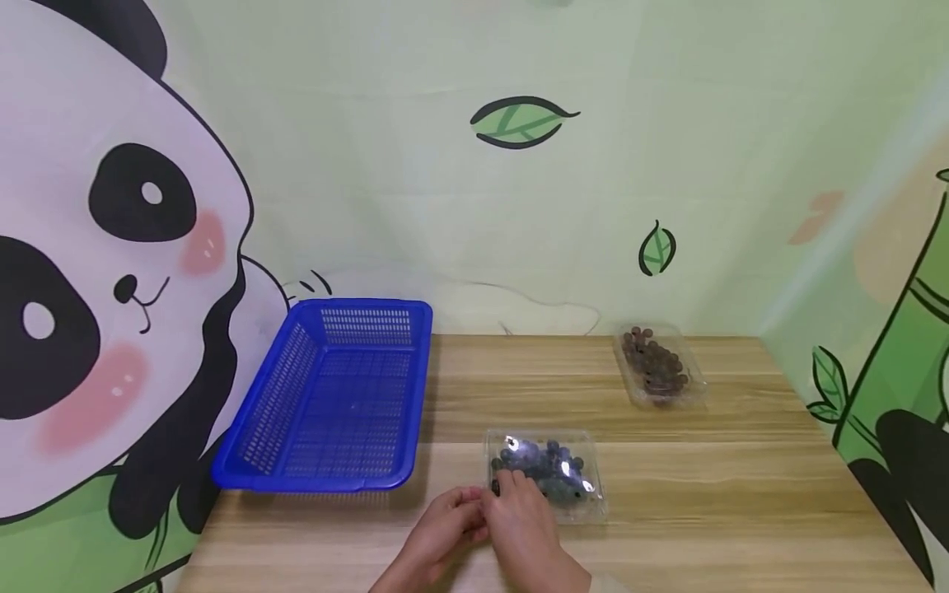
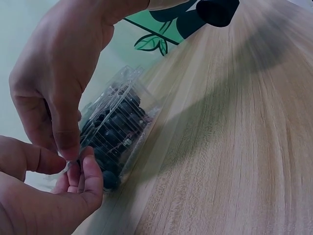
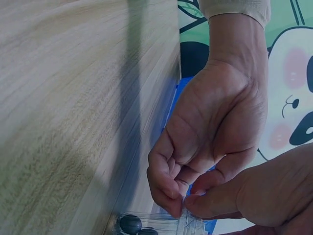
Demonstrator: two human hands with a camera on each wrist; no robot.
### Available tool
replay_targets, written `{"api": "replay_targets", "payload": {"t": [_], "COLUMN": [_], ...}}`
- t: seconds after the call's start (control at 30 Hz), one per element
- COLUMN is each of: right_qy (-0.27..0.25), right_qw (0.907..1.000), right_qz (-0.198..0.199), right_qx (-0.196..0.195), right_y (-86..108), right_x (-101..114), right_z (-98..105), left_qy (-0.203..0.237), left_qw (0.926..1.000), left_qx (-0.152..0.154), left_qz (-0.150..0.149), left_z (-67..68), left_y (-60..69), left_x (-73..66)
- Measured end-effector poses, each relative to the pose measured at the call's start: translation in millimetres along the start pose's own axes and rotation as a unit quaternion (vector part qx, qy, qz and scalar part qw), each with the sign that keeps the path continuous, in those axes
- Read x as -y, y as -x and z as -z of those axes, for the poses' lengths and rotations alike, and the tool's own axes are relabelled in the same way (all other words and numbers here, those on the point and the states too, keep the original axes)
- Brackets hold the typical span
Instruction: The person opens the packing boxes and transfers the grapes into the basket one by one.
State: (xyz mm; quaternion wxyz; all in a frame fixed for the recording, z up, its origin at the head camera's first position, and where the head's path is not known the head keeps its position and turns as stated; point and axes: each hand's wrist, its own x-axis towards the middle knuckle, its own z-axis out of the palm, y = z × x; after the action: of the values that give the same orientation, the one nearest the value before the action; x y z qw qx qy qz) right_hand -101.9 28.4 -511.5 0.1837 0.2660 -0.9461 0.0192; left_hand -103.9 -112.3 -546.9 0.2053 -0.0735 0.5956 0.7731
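Note:
A clear plastic clamshell box (image 1: 596, 494) of dark grapes (image 1: 565, 471) lies on the table just ahead of both hands. At its near left corner, my left hand (image 1: 447, 525) pinches the edge of the plastic between thumb and fingers. My right hand (image 1: 525, 520) meets it there, fingers bent over the same corner and pinching the rim. In the left wrist view the box (image 2: 124, 105) shows ribbed sides, with the fingertips of both hands together at one end. The right wrist view shows the right palm (image 3: 210, 117), with the fingertips partly covering the box corner.
To the left stands a blue plastic basket (image 1: 319, 484) with slotted walls; no contents show in it. Another clear box (image 1: 695, 387) with reddish grapes (image 1: 656, 362) lies at the back right. Behind the wooden table (image 1: 704, 494) is a wall with a printed panda (image 1: 133, 272).

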Motion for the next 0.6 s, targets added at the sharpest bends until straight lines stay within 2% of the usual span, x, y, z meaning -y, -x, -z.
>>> {"api": "replay_targets", "payload": {"t": [0.3, 0.5, 0.6], "right_qy": [0.018, 0.029, 0.021], "right_qw": [0.9986, 0.9993, 0.9994], "right_qz": [-0.005, 0.003, 0.009], "right_qx": [0.050, 0.022, 0.025], "right_y": [0.3, 1.7, 0.4], "right_x": [5.1, 5.5, 4.9], "right_z": [5.0, 3.4, 4.3], "left_qy": [0.003, 0.003, 0.002], "left_qw": [1.0000, 0.9999, 0.9999], "left_qx": [0.003, 0.006, 0.005], "left_qz": [-0.009, -0.014, -0.015], "left_z": [0.8, 0.0, 0.1], "left_y": [0.7, 1.4, 1.7], "left_x": [1.2, 1.5, 1.1]}}
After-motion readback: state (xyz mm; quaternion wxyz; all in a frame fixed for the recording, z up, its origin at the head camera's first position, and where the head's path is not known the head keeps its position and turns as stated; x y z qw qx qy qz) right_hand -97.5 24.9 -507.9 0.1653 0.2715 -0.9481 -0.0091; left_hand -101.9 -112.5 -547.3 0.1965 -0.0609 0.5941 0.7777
